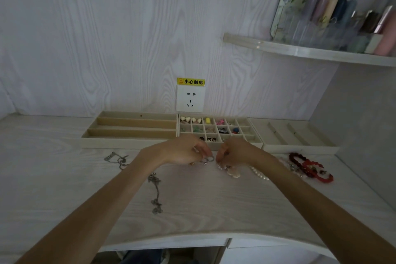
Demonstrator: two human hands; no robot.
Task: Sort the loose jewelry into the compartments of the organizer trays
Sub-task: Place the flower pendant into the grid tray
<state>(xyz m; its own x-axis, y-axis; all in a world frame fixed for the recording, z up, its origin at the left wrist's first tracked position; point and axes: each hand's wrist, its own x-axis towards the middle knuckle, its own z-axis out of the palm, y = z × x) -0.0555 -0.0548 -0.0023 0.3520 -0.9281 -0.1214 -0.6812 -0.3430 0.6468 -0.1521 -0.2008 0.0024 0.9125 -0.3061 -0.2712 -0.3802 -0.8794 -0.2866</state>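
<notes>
Silver ring [210, 158]: pinched at the fingertips of the left hand [186, 152], low over the desk [64, 178] just in front of the middle tray.
Left hand: fingers curled together, thumb and forefinger clamped on the ring.
Right hand [232, 153]: fingers curled down over a small cluster of silver pieces [222, 167] on the desk; whether they grip anything cannot be told.
Loose jewelry, centre: a pale shell-shaped piece [234, 173] and a pearl strand [260, 174] lie just beside the right wrist.
Loose jewelry, left: a dark metal chain [156, 191] trails across the desk beside the left forearm; a second chain with a flat pendant [112, 157] lies farther left.
Loose jewelry, right: red bead bracelets [310, 167] lie in a heap near the right tray.
Middle tray [255, 133]: a grid of small compartments, many holding earrings and beads in white, yellow, green, pink and blue.
Left tray [128, 142]: three long channels, touching the middle tray.
Right tray [300, 147]: slanted ridges.
Backdrop: a wall socket [190, 98] under a yellow warning label [190, 81]; a shelf [300, 51] with bottles at upper right.
</notes>
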